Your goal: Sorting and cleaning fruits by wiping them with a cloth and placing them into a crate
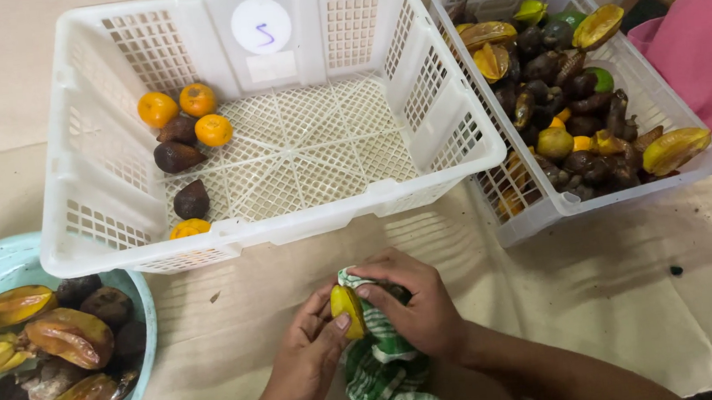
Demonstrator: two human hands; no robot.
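While the left hand [305, 356] pinches a small yellow fruit [347, 309] between thumb and fingertips, the right hand [415, 305] presses a green checked cloth [386, 371] against it, fingers curled close together over the fold. Fruit and cloth sit low over the front edge of the tan sheet [617, 289], just in front of the large white crate [240, 124]. That crate holds only a few orange and dark fruits in its left corner; the smaller crate [670, 107] at the right edge is heaped with mixed fruit, and a pale blue basin [5, 261] at the front left corner holds more, some of it ribbed and amber.

Wiping well here probably means turning the fruit a little in the left fingertips so the cloth reaches every side, with light pressure, since soft skin bruises. A fresh fold of cloth would lift dirt better.
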